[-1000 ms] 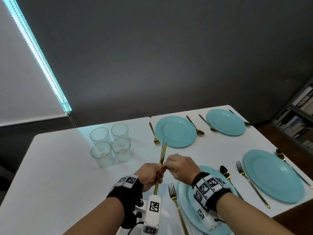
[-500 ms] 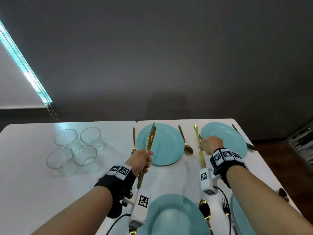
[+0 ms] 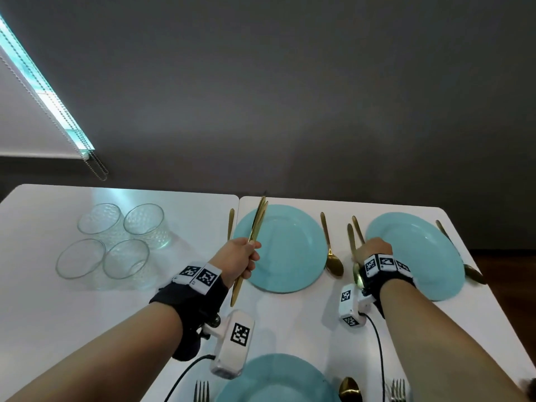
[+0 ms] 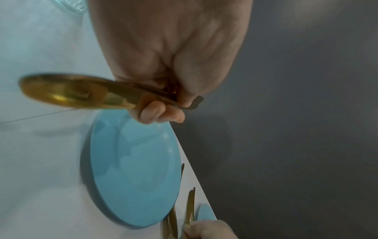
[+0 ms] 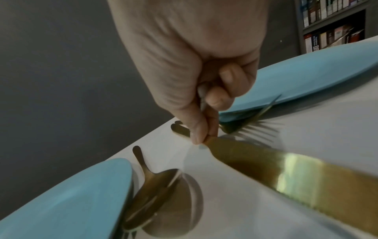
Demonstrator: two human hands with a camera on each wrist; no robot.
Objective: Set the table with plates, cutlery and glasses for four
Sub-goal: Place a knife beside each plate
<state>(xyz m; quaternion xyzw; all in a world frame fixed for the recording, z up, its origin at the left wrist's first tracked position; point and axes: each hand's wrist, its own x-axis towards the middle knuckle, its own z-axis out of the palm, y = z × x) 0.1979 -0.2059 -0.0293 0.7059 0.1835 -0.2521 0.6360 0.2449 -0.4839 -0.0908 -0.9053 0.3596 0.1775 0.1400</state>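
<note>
My left hand grips a small bundle of gold knives, blades pointing away, above the left rim of the far left blue plate. In the left wrist view the knife handles stick out of my curled fingers. My right hand pinches a single gold knife low over the table, between a spoon and the far right plate. In the right wrist view the knife blade runs back toward the camera. A fork handle lies just right of it.
Several empty glasses stand grouped at the far left of the white table. A third plate lies at the near edge with a fork and spoon beside it. A spoon lies right of the far right plate.
A second ago both hands met on the knife bundle. My right hand has taken one knife, carried it right and lowered it beside the far right plate. The left hand keeps the others.
</note>
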